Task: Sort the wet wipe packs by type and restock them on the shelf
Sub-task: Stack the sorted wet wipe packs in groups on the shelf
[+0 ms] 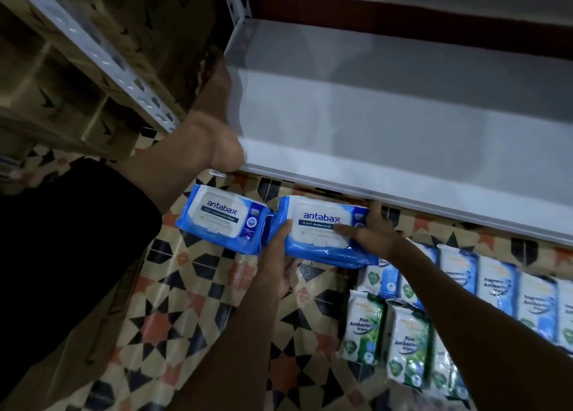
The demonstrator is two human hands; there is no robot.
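1. While the white shelf (403,106) above shows no packs, restocking looks barely begun: both hands grip a small stack of blue Antabax packs (319,233) just below its front edge, the left hand (279,264) clasping the left end, the right hand (372,233) the right end.
2. Another Antabax pack (221,216) lies on the floor to the left.
3. Green pine packs (387,333) and blue fragrance packs (496,286) stand grouped at the right, apparently sorted and unshelved.
4. The patterned tile floor (192,302) runs under all; a bare foot (214,125) rests by the shelf's left corner.

Held wipe pack (322,230): blue wrap, white label panel, dark blue lettering. Second pack (221,218) beside it: same blue and white. Floor packs: one row (502,286) white with blue, another (366,327) white with green. Shelf (387,106): plain white-grey. Floor (192,302): beige tiles, black and orange star pattern. Sleeve (62,240): black.
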